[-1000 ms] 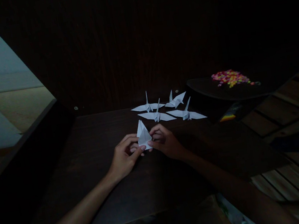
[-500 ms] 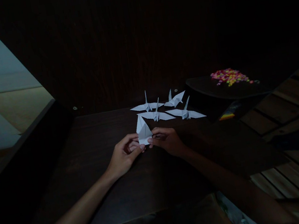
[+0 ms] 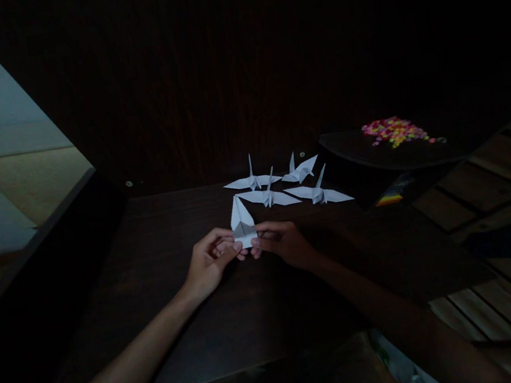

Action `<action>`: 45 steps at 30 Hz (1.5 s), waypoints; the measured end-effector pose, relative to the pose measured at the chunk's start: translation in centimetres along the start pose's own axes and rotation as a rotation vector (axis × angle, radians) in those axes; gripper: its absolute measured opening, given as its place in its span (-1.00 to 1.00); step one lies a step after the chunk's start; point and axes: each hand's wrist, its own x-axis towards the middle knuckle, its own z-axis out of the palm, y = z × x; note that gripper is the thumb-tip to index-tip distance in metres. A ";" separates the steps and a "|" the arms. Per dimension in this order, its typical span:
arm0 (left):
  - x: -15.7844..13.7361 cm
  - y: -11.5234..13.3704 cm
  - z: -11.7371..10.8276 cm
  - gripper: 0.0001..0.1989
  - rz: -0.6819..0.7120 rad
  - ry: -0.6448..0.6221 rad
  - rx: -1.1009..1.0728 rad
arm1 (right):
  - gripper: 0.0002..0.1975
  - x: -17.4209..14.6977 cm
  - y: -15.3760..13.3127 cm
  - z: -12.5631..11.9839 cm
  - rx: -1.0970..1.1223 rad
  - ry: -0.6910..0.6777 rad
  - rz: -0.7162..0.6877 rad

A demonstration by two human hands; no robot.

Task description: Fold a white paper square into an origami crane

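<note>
A partly folded piece of white origami paper [image 3: 242, 220] is held between my two hands, its long point facing away from me. My left hand [image 3: 208, 258] grips its lower left corner, the thumb on top and the fingers curled beneath. On the lower right corner my right hand [image 3: 284, 241] pinches it the same way. Just beyond the paper lie several white paper cranes with spread wings, among them a front left crane [image 3: 269, 198] and a front right crane [image 3: 319, 194].
Dark wood forms the tabletop [image 3: 179, 354], with a raised side board [image 3: 36, 287] on the left and a tall back panel [image 3: 198, 83]. At the right, a curved dark shelf [image 3: 351, 152] bears a pile of small colourful pieces [image 3: 395, 131]. Wooden slats [image 3: 502, 176] lie beyond.
The near flap of the folded paper, raised to a peak before, now stands lower and shows a shaded face. Both hands keep hold of the lower corners and have shifted slightly left.
</note>
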 end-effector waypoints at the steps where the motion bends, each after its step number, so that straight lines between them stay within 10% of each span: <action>1: 0.0 -0.1 0.0 -0.74 -0.011 0.003 -0.017 | -0.75 0.0 0.2 0.0 0.020 0.016 0.013; 18: 0.0 0.2 -0.3 -0.78 0.020 0.079 0.128 | -0.80 0.2 1.3 0.2 0.236 0.127 0.102; 45: -0.2 0.3 0.4 -0.72 0.013 0.027 0.121 | -0.64 -0.2 -0.3 0.4 -0.229 0.180 -0.094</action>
